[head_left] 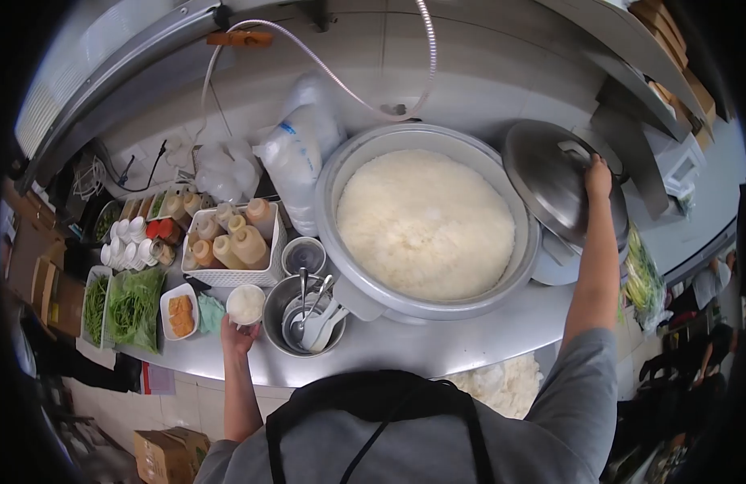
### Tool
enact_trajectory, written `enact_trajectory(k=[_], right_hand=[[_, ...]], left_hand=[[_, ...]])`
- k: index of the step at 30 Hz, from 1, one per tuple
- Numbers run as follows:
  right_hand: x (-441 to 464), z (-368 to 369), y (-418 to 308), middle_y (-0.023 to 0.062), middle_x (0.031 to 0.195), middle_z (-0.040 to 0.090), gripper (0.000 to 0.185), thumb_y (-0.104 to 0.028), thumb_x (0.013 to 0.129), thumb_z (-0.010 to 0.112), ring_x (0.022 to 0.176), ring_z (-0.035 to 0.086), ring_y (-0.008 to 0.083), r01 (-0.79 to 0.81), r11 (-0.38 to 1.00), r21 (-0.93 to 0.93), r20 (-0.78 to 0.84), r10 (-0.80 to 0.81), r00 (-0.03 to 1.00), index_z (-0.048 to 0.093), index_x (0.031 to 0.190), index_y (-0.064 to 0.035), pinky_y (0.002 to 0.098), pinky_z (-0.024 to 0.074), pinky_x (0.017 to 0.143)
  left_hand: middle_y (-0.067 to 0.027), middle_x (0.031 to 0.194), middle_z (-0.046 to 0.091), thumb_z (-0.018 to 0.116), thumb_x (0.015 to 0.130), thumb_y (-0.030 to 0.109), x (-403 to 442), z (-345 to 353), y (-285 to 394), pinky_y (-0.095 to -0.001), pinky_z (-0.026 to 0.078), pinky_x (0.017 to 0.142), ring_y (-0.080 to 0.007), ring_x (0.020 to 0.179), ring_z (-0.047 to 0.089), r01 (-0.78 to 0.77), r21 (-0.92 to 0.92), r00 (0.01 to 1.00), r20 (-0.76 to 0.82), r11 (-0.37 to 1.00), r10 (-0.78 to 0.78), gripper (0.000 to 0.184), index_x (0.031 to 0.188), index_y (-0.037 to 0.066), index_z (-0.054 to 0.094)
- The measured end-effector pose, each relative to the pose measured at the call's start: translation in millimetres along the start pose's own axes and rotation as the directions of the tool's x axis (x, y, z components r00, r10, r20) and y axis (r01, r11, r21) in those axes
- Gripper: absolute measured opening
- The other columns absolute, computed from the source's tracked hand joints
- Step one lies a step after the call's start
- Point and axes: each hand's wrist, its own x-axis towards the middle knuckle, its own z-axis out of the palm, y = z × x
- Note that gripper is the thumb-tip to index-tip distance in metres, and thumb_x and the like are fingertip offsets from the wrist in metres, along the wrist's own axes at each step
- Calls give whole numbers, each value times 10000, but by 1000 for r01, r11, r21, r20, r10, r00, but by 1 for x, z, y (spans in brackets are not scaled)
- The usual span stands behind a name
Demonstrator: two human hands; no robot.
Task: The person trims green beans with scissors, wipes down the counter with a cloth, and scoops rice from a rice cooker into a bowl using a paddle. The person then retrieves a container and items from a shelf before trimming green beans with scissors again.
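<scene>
My left hand (239, 334) is closed around the lower side of a small white bowl of rice (245, 303) at the counter's front edge. Over on the right, my right hand (598, 175) grips the handle of a large metal lid (542, 173), which is tilted beside the big pot. White rice (425, 222) fills the wide grey pot (330, 234) in the middle. Close to the bowl stands a metal pot (276, 343) with ladles and white rice paddles (325, 329) in it.
Left of the big pot, a white basket (236, 279) holds several squeeze bottles. Farther left are green vegetables (135, 306) and a white dish of orange food (180, 315). A clear hose (308, 52) loops above. People stand at the far right.
</scene>
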Motion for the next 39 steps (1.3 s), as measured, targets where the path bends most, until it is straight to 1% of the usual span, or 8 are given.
enact_trajectory(k=[4,6,9,12,19,32,36,39], right_hand=[[6,-13,17,176,1023,563,238,-84,808,485,875,578,375,154,987,-51,-182,-161,970,505,1045,-88,457,475,730],[-1,-48,3,181,976,569,237,-91,806,511,850,571,387,236,971,22,-234,-225,946,513,1043,-85,461,473,704],[-24,-94,-42,182,991,569,280,-94,799,542,884,554,380,439,878,192,-374,-348,859,541,1078,-64,434,457,736],[-64,-115,-103,185,1022,571,293,-76,797,546,927,552,366,560,778,285,-390,-440,809,548,1089,-45,413,450,779],[-149,-105,-217,161,954,565,304,-52,779,567,870,546,373,664,510,547,-314,-610,728,561,1081,-85,424,448,750],[-155,-69,-229,160,1019,570,315,-81,802,555,922,552,350,684,503,529,-318,-630,709,546,1117,-90,404,439,791],[-212,-144,-248,120,926,589,126,63,779,449,824,582,230,737,126,664,-609,-480,631,561,816,20,293,446,722],[-306,-198,-284,86,722,530,47,25,712,452,669,495,140,418,-276,865,-499,-557,664,491,686,17,235,384,613]], left_hand=[[-197,1278,270,499,815,527,-17,-7,10,-460,406,874,-327,1108,362,-55,101,998,-38,993,59,675,1277,57,351],[-133,1323,265,552,793,521,-24,-17,19,-431,403,848,-334,1128,348,-49,154,992,-110,987,66,683,1304,110,359],[-41,1266,375,637,765,406,-38,-18,23,-401,369,834,-282,1097,376,-336,337,921,-79,880,382,584,1232,116,440],[-25,1192,455,630,779,340,-39,-7,29,-402,355,858,-239,1080,393,-432,405,874,-33,806,485,485,1181,114,481],[-30,1171,494,580,824,252,-97,11,35,-389,357,892,-232,1080,439,-409,248,911,62,878,407,349,1128,100,504],[-94,1234,476,549,849,255,-184,-93,26,-377,403,908,-259,1116,468,-361,113,928,-52,926,368,387,1173,62,461],[-92,1189,518,571,834,261,-189,-104,34,-379,404,910,-254,1096,485,-384,78,923,0,920,385,328,1096,75,506],[-92,1166,535,571,833,257,-196,-131,46,-378,411,901,-255,1078,495,-384,67,923,58,921,381,284,1055,84,528]])
